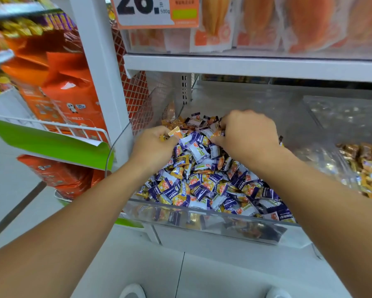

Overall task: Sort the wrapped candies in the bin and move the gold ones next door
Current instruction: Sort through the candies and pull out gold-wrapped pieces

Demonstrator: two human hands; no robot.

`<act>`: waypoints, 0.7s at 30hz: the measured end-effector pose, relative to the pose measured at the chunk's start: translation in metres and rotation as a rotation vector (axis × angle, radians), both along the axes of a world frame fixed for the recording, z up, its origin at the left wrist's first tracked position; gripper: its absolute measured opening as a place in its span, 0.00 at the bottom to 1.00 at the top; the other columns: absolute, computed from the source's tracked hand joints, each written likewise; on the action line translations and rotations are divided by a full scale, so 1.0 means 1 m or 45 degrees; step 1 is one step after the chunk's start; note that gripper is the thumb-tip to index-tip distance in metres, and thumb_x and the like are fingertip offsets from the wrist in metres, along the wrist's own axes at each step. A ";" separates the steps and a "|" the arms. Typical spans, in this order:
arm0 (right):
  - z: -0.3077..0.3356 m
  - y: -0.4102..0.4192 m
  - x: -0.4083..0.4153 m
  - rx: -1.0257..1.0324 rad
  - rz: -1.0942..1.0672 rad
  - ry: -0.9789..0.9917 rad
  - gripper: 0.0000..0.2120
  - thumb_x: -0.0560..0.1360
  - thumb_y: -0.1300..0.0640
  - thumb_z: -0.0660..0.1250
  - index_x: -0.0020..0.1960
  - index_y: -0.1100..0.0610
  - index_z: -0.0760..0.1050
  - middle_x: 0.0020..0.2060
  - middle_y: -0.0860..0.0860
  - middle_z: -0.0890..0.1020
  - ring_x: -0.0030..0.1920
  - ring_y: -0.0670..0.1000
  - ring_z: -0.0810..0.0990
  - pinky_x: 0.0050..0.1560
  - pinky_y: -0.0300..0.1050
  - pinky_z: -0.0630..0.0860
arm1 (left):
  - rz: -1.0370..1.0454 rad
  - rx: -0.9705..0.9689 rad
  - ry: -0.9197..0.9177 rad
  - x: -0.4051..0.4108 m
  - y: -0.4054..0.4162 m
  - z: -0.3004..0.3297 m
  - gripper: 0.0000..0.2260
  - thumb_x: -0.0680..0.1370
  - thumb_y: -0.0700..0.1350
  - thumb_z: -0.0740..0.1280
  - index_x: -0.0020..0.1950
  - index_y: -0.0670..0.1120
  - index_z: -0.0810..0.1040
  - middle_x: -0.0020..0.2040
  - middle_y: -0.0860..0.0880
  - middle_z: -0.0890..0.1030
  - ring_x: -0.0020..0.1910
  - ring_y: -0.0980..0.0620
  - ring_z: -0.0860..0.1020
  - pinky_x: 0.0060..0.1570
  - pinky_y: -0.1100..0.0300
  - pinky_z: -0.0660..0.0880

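Left hand [153, 145] grips gold candies [173, 132], collected for transfer; right hand [248, 134] curls, pinching another from the bin [202, 222].

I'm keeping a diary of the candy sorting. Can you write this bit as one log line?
step: picking gold | left hand: holds gold candies | right hand: digging in pile | bin: still mixed | next bin: gold

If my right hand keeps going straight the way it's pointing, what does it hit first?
The right hand points down and left into the candy pile, so it would most likely meet the purple and white candies there first, though depth is hard to judge.
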State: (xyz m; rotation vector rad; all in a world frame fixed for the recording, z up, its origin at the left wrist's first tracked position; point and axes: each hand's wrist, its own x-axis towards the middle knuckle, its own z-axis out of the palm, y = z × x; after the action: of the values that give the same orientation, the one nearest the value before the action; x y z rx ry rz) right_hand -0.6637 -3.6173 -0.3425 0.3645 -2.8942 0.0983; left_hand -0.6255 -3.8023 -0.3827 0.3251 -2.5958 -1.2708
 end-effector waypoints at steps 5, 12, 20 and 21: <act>-0.001 0.002 0.001 0.107 0.028 0.020 0.04 0.78 0.58 0.65 0.45 0.57 0.74 0.30 0.52 0.69 0.32 0.57 0.71 0.37 0.48 0.69 | 0.070 0.244 0.150 0.002 0.003 0.012 0.10 0.79 0.50 0.66 0.42 0.46 0.79 0.22 0.57 0.68 0.23 0.57 0.65 0.30 0.60 0.64; 0.020 0.006 0.010 -1.292 0.065 -0.675 0.09 0.78 0.53 0.59 0.49 0.56 0.75 0.27 0.50 0.74 0.22 0.48 0.63 0.23 0.36 0.60 | -0.038 0.472 -0.199 0.012 0.000 0.020 0.06 0.72 0.48 0.65 0.39 0.46 0.73 0.37 0.46 0.77 0.32 0.51 0.66 0.24 0.64 0.63; 0.004 0.001 0.014 -2.586 0.159 -1.685 0.16 0.79 0.53 0.54 0.34 0.55 0.66 0.29 0.48 0.65 0.30 0.47 0.58 0.26 0.38 0.62 | -0.107 0.018 -0.212 0.017 -0.004 0.015 0.11 0.73 0.39 0.68 0.32 0.46 0.72 0.31 0.44 0.81 0.27 0.53 0.72 0.28 0.64 0.66; 0.003 -0.003 0.014 -2.614 0.116 -1.676 0.16 0.79 0.53 0.54 0.33 0.55 0.65 0.29 0.48 0.64 0.29 0.47 0.60 0.28 0.39 0.66 | -0.159 -0.107 -0.176 0.018 -0.005 0.011 0.11 0.75 0.40 0.67 0.34 0.46 0.71 0.29 0.42 0.77 0.26 0.54 0.70 0.27 0.64 0.65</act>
State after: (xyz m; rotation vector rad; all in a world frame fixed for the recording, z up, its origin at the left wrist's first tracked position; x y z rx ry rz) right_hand -0.6496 -3.6207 -0.3399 -0.1150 -1.5191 3.5762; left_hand -0.6078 -3.8068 -0.3721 0.2467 -2.8176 -1.2132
